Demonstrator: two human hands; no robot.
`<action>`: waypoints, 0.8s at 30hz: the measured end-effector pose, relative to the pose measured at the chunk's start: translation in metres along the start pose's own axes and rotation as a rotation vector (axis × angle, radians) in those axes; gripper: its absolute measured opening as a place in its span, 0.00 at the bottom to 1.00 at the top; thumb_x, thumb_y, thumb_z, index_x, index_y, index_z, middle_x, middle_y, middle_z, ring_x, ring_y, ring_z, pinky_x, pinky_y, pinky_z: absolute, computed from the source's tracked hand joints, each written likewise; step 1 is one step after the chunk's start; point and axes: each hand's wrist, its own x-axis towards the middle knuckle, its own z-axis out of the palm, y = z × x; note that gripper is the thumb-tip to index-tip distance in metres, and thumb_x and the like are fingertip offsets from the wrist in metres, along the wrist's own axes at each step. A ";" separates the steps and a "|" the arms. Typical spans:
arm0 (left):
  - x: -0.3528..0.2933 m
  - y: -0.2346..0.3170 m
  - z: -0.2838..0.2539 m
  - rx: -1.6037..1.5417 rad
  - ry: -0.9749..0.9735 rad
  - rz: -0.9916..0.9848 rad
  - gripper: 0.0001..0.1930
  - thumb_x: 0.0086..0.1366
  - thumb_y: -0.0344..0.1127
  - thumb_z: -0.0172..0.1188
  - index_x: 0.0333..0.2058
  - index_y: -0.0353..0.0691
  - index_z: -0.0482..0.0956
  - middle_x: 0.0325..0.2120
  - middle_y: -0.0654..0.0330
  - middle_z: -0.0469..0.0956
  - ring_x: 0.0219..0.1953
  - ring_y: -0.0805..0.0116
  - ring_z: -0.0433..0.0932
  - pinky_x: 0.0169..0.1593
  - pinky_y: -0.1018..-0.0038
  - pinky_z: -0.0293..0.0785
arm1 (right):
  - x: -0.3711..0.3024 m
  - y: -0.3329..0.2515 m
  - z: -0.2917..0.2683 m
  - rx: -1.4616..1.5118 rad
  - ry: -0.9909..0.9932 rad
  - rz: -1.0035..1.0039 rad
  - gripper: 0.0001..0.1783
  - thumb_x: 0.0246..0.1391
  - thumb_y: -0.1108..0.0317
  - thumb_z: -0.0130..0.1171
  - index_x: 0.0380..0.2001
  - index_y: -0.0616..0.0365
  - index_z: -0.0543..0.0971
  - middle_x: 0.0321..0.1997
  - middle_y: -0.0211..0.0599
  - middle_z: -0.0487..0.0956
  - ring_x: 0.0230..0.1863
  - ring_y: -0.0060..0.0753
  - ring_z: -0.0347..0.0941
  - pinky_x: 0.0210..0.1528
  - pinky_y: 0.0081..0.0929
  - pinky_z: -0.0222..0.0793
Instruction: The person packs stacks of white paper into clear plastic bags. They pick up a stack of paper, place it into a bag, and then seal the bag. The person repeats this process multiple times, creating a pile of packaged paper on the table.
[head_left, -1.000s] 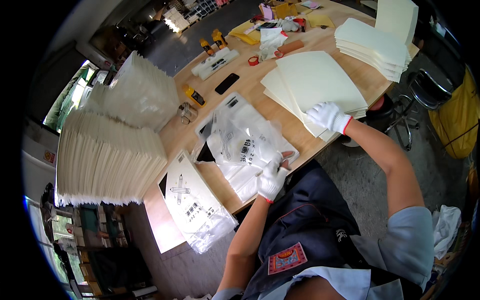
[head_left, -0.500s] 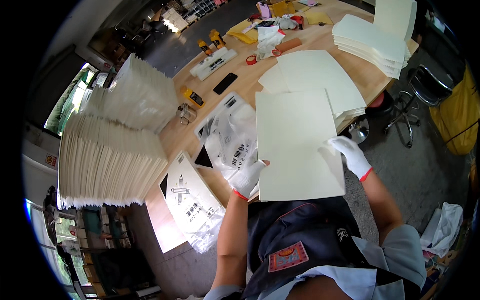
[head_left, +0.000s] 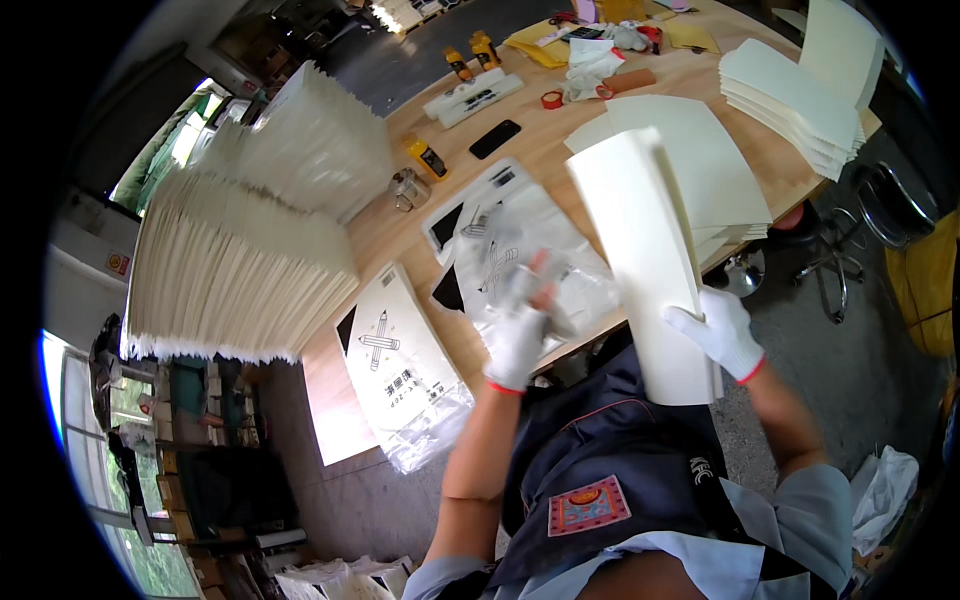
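My right hand (head_left: 718,333), in a white glove with a red cuff, grips a sheaf of white paper (head_left: 640,260) by its right edge. The sheaf is bent lengthwise into a curve and stands over the table's near edge. My left hand (head_left: 520,335), gloved the same, is at the near, crumpled end of a clear plastic bag (head_left: 575,255) printed with crossed pencils. Its fingertips are smeared by motion, so their grip on the film is unclear. Left of it lies a filled paper pack (head_left: 385,345) in a similar bag. More loose paper (head_left: 700,160) is fanned out behind the sheaf.
Tall stacks of packed paper (head_left: 240,260) stand at the left. A phone (head_left: 495,139), an orange-yellow bottle (head_left: 425,157), a glass jar (head_left: 408,188) and red tape (head_left: 552,99) lie farther back. Another paper stack (head_left: 785,100) sits far right, near a chair (head_left: 895,205).
The sheaf, flat between both hands before, is now curved and in my right hand only. My left hand has left its edge and reached the plastic bag. The view has shifted slightly.
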 end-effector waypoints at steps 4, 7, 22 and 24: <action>0.007 0.060 -0.047 -0.362 0.001 0.028 0.28 0.68 0.39 0.46 0.65 0.44 0.53 0.62 0.57 0.61 0.24 0.77 0.73 0.29 0.78 0.74 | 0.007 -0.018 -0.033 -0.571 0.050 -0.810 0.12 0.49 0.55 0.58 0.27 0.51 0.78 0.22 0.32 0.74 0.26 0.37 0.74 0.25 0.36 0.70; -0.005 0.072 -0.049 -0.073 0.010 0.137 0.29 0.67 0.36 0.48 0.65 0.43 0.53 0.62 0.57 0.61 0.30 0.79 0.73 0.34 0.80 0.72 | 0.025 -0.030 -0.008 -0.590 -0.040 -0.706 0.09 0.47 0.57 0.57 0.27 0.48 0.77 0.22 0.28 0.73 0.26 0.32 0.72 0.23 0.32 0.69; -0.040 -0.020 0.017 0.696 0.053 0.446 0.11 0.50 0.19 0.52 0.33 0.39 0.74 0.30 0.54 0.79 0.22 0.59 0.77 0.27 0.71 0.72 | 0.083 -0.046 0.088 -0.177 -0.517 -0.103 0.22 0.54 0.52 0.53 0.42 0.58 0.78 0.44 0.42 0.79 0.46 0.42 0.75 0.51 0.37 0.67; -0.036 0.003 0.047 0.740 0.017 0.462 0.11 0.51 0.21 0.53 0.34 0.41 0.74 0.29 0.53 0.78 0.24 0.55 0.77 0.27 0.68 0.72 | 0.074 -0.046 0.106 0.193 -0.225 -0.275 0.21 0.53 0.55 0.53 0.46 0.55 0.76 0.50 0.41 0.76 0.53 0.45 0.70 0.57 0.38 0.62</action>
